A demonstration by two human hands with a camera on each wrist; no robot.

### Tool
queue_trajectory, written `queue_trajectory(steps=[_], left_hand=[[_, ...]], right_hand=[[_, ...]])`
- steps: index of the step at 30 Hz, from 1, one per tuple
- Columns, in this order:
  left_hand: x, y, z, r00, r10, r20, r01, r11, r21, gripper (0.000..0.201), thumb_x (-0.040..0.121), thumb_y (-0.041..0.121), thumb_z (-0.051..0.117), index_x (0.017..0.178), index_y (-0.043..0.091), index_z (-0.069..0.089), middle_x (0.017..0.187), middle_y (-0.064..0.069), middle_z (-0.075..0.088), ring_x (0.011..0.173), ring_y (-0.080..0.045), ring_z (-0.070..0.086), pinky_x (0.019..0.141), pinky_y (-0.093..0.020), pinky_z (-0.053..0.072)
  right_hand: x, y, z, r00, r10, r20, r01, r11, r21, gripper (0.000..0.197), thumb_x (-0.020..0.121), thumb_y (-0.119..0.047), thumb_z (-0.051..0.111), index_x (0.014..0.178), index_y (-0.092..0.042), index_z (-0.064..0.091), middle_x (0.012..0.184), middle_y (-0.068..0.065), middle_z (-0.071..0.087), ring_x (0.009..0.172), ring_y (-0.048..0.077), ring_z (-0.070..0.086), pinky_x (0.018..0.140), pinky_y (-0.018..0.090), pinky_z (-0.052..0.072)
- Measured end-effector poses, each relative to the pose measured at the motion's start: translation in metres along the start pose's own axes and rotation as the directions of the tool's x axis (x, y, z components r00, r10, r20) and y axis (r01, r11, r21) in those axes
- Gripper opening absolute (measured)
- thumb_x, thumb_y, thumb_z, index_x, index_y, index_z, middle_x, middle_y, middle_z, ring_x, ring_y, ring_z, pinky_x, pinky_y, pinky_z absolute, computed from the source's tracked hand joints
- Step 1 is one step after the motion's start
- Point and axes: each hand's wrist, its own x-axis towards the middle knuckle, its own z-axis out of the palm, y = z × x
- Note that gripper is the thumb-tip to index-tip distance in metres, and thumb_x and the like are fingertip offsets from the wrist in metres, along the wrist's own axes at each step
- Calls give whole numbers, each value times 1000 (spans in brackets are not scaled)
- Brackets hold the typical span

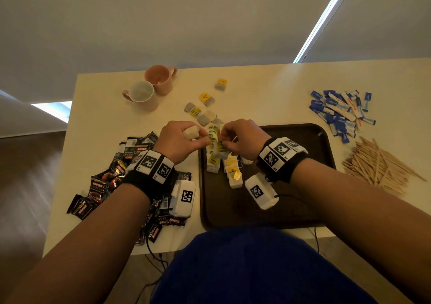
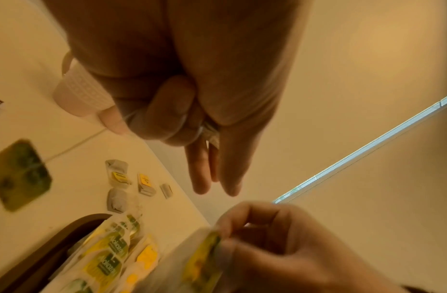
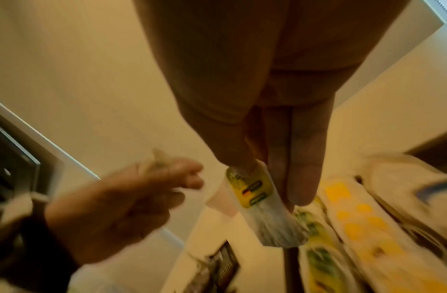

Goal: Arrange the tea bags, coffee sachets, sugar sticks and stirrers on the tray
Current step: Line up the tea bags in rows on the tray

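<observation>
Tea bag (image 3: 257, 200) (green-yellow label, print blurred) pinched by right hand (image 1: 241, 138); left hand (image 1: 184, 140) pinches its string.

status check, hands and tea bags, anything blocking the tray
Right hand pinches a tea bag over the tray. Left hand grips its string. Rows started; four tea bags still on table. Nothing blocking.

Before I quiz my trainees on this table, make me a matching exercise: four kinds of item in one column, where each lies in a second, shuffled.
Items:
1. coffee sachets
2. sugar sticks
3. stirrers
4. mugs

Places:
A. far left of the table
B. right of the tray, near side
C. left of the tray
D. far right, beyond the tray

Pairs: 1-C, 2-D, 3-B, 4-A
</observation>
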Motion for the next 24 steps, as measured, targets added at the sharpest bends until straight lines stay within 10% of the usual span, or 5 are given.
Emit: queue_trajectory(steps=[10,17,24], left_hand=[[4,6,1,999,4,-34,-5,1000,-13,13,80,29,82,72,34,72,81,5,73,73,-7,63,67,-25,49],[0,1,2,999,-24,-38,21,997,-69,7,81,30,81,77,29,75,82,4,74,78,-14,66,72,-35,53],[-6,6,-1,996,-86,1,83,958,-273,17,89,30,74,94,13,74,75,0,67,50,-2,48,50,-20,41]], right_hand=[[20,1,76,936,173,307,-100,966,-239,14,92,-13,62,101,-11,73,107,5,69,100,24,65,88,33,54],[35,15,88,950,241,198,-186,947,-263,17,82,-11,70,99,-15,74,104,4,69,95,22,65,87,35,57],[25,22,74,982,187,1,-187,980,-75,10,87,-19,71,90,-10,72,94,6,69,91,21,64,82,33,54]])
